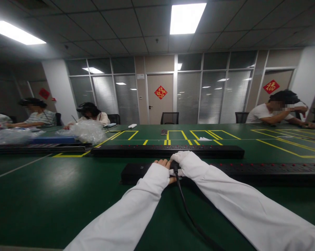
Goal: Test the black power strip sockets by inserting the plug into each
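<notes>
A long black power strip (264, 170) with a row of red switches lies across the table in front of me. My left hand (163, 163) is closed around this strip near its left end, bare fingers over the top and the thumb low at the front. Pressed close beside it, my right hand (183, 157) wears a whitish glove and grips a black plug (174, 165) against the strip. From the plug a thick black cord (185, 204) hangs down towards me. Whether the plug's pins sit in a socket is hidden by the hands.
Behind lies a second black power strip (136, 151). Crumpled clear plastic (88, 130) and a blue box (53, 140) are at left. Yellow tape lines mark the green table (55, 188). Several people sit around it, one person (267, 113) at far right.
</notes>
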A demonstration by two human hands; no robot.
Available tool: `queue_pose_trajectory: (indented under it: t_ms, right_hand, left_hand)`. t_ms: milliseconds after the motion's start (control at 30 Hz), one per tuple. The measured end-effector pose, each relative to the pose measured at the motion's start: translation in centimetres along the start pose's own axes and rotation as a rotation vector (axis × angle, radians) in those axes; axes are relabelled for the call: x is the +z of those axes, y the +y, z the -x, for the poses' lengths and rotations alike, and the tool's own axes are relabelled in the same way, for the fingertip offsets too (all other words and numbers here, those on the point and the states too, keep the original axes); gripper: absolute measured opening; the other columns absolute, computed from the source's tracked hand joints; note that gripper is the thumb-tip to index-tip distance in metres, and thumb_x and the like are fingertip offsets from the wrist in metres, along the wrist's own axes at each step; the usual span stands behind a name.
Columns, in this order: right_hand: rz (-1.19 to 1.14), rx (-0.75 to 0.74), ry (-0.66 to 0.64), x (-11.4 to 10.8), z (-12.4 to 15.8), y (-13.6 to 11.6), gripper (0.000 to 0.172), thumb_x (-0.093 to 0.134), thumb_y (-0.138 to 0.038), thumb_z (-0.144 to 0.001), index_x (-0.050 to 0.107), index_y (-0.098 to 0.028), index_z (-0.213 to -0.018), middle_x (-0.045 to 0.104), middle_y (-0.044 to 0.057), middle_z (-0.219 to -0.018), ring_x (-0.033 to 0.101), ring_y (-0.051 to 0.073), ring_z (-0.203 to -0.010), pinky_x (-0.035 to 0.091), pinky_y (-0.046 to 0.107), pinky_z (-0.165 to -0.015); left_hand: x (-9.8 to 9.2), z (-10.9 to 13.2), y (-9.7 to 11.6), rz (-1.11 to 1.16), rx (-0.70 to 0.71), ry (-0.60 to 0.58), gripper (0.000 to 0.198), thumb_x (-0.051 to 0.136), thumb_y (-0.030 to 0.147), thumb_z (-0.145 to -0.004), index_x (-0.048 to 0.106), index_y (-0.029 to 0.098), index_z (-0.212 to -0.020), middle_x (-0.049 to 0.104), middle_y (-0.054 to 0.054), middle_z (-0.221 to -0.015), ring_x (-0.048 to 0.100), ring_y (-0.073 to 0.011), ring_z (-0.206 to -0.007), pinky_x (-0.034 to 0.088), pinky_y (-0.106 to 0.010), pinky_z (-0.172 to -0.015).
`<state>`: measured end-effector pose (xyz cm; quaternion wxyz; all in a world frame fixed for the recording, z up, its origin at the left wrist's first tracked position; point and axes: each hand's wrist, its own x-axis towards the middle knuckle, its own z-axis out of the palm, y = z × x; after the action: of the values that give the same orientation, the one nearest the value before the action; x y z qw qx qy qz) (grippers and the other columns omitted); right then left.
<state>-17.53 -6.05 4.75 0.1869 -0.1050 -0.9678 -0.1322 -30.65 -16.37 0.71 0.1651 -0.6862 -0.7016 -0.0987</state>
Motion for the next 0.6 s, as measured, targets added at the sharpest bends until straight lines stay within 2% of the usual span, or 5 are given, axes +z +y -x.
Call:
queue_pose_trajectory:
  t_ms: [233, 433, 600]
  right_hand:
    - [0.104, 0.013, -0.160, 0.5, -1.2, 0.6, 0.049, 0.047, -0.067, -0.074, 0.062, -0.020, -0.080, 0.060, 0.006, -0.078, 0.051, 0.019, -0.070, 0.032, 0.027, -0.056]
    - [0.047, -0.023, -0.041, 0.3, -0.3, 0.4, 0.049, 0.047, -0.068, -0.073, 0.057, -0.020, -0.075, 0.057, 0.002, -0.073, 0.047, 0.015, -0.067, 0.026, 0.025, -0.054]
    - [-0.001, 0.016, -0.057, 0.1, -0.3, 0.2, 0.052, 0.047, -0.071, -0.070, 0.057, -0.020, -0.072, 0.057, 0.003, -0.070, 0.046, 0.014, -0.064, 0.026, 0.025, -0.054]
  left_hand:
    - [0.2, 0.0, 0.1, -0.010, 0.012, 0.026, 0.065, 0.047, 0.063, -0.075, 0.048, 0.015, -0.117, 0.059, -0.011, -0.100, 0.053, -0.0282, -0.094, 0.037, -0.038, -0.082]
    - [0.4, 0.1, 0.0, -0.019, 0.019, 0.052, 0.062, 0.045, 0.064, -0.075, 0.050, 0.015, -0.114, 0.059, -0.010, -0.098, 0.054, -0.0277, -0.092, 0.037, -0.038, -0.080]
    - [1.2, -0.5, -0.3, -0.023, 0.003, 0.011, 0.061, 0.044, 0.061, -0.078, 0.049, 0.015, -0.117, 0.059, -0.011, -0.103, 0.053, -0.0281, -0.093, 0.036, -0.039, -0.079]
